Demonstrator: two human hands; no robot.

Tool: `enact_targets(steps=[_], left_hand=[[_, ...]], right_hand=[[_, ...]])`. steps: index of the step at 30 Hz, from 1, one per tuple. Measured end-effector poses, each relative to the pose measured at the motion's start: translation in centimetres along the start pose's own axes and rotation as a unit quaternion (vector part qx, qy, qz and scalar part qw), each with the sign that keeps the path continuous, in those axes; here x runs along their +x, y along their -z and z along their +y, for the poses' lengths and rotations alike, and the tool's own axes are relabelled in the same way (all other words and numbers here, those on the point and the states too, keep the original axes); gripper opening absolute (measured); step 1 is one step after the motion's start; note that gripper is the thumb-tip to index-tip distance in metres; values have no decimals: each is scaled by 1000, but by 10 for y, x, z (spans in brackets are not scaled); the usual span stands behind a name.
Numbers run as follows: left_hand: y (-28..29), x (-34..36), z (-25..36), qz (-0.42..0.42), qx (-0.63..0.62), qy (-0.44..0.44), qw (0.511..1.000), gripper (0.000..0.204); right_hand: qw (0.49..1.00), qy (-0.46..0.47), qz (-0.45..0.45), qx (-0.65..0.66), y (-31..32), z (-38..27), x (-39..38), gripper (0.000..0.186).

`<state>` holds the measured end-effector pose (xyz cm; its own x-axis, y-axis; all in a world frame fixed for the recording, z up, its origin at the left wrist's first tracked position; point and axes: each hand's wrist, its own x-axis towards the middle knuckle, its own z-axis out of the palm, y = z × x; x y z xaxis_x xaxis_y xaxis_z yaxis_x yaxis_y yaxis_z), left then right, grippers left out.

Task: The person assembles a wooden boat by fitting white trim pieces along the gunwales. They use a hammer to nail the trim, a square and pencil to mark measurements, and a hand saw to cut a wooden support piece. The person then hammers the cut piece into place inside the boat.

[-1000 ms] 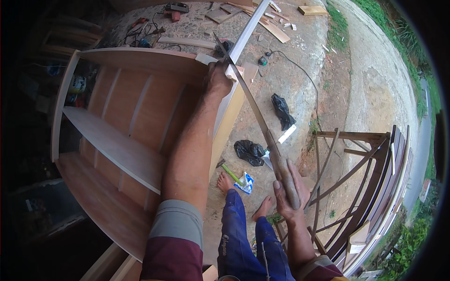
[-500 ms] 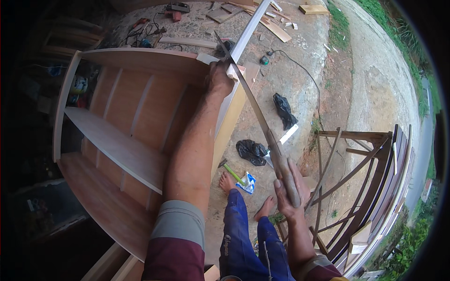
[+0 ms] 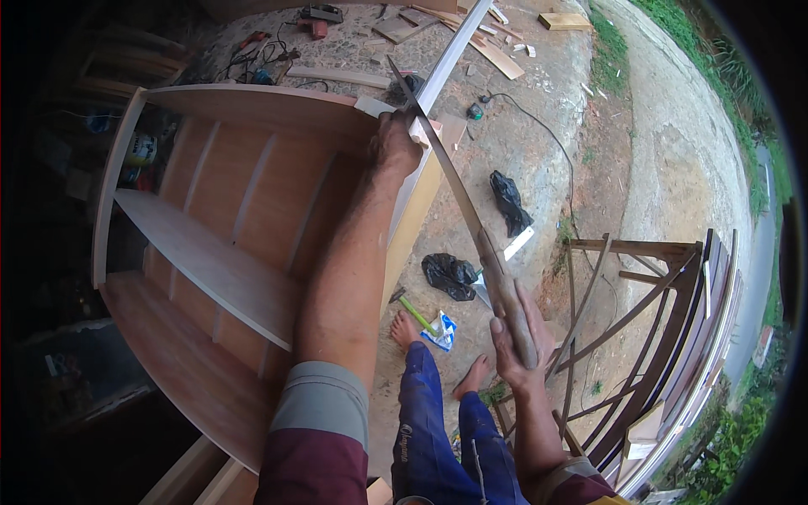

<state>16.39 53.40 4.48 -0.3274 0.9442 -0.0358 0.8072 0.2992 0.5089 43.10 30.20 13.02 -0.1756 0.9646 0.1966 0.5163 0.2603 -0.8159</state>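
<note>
Right fingers (image 3: pixel 543 330) half-curl round the saw (image 3: pixel 460 189); left fingers (image 3: pixel 388 128) clasp pale wood (image 3: pixel 450 63).

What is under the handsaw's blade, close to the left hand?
Under the handsaw blade lies a pale wooden strip, with the left hand beside the crossing. The blade covers the line beneath it, so any cut there cannot be seen.

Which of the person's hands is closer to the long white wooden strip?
The left. The left hand is right at the near end of the white strip, beside the saw blade; the right hand is farther off, nearer the person's body, on the saw's handle.
</note>
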Motion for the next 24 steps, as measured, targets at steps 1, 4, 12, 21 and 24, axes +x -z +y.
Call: enact_targets(steps=[1, 4, 12, 21, 24], left_hand=[[-2, 0, -2, 2, 3, 7, 1000, 57], [5, -4, 7, -8, -10, 22, 1000, 54], [0, 0, 6, -30, 1, -38, 999, 50], [5, -2, 5, -13, 7, 35, 999, 46], [2, -3, 15, -10, -14, -5, 1000, 45]], right_hand=[[999, -16, -21, -21, 15, 2, -29, 60], [999, -21, 2, -28, 27, 5, -64, 64], [998, 10, 39, 54, -55, -6, 97, 53], [1000, 9, -3, -20, 9, -1, -32, 50], [998, 50, 30, 14, -46, 0, 91, 53]])
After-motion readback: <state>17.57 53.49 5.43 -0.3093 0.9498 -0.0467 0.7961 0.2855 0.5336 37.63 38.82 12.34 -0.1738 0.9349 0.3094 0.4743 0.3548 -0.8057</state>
